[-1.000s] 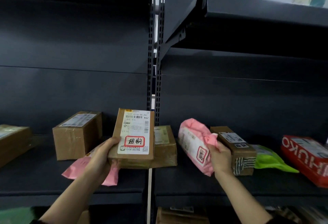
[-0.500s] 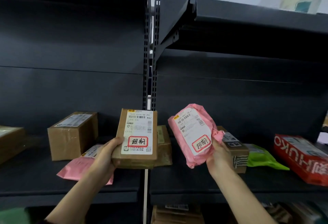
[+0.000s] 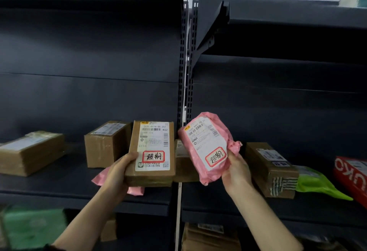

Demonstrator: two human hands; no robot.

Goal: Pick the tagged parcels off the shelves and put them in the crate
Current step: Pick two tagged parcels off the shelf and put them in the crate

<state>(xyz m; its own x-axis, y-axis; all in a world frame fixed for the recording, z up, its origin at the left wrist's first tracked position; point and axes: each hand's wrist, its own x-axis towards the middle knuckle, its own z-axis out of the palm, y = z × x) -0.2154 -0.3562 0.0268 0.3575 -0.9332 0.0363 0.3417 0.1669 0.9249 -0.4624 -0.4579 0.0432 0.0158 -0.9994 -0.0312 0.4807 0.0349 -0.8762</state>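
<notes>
Left hand [image 3: 117, 173] is clamped on a brown carton [image 3: 152, 152] with a red-framed tag, held up before the shelf [image 3: 139, 201]; right hand [image 3: 236, 173] grips a pink mailer bag [image 3: 206, 145], tagged likewise, just beside it. Behind the left hand stand two brown boxes [image 3: 105, 143] and a pink pouch [image 3: 100, 178]. Right of the right hand lie a striped-tape box [image 3: 272, 169], a green bag [image 3: 317, 183] and a red box [image 3: 351, 175].
</notes>
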